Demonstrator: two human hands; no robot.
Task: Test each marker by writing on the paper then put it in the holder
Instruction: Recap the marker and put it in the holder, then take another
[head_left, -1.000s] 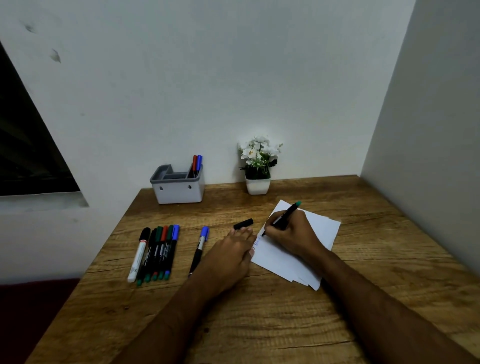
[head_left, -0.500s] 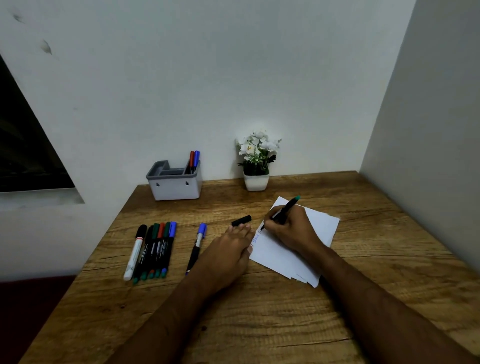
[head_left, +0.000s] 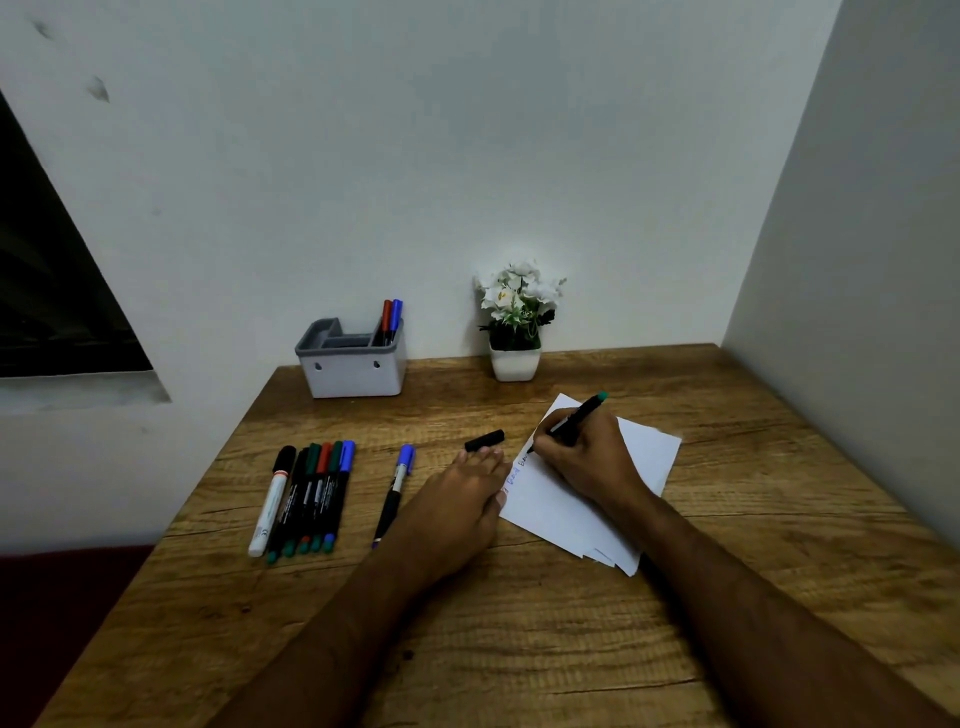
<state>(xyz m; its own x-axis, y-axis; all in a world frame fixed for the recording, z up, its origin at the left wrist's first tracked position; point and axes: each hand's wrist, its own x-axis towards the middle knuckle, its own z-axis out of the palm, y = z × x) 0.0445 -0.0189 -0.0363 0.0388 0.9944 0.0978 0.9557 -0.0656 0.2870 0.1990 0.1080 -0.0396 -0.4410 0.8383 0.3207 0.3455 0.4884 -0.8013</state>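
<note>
Writing on the paper (head_left: 597, 499), a green-ended marker (head_left: 576, 418) is gripped by the curled fingers (head_left: 558, 447) of the right hand (head_left: 582, 460), its tip set on the sheet's left edge beside some blue lettering. The left hand (head_left: 457, 506) is laid flat on the desk (head_left: 519, 649) just left of the paper, fingers straight and nothing held. A black cap (head_left: 484, 439) is seen just left of the paper, beyond the fingertips. Left of the paper a blue-capped marker (head_left: 395, 493) lies alone, and farther left a row of markers (head_left: 306, 499). The holder (head_left: 353, 364), behind and left of the paper against the wall, contains a red marker (head_left: 386, 317) and a blue marker (head_left: 396, 314). A potted plant (head_left: 517, 322) stands behind the paper.
</note>
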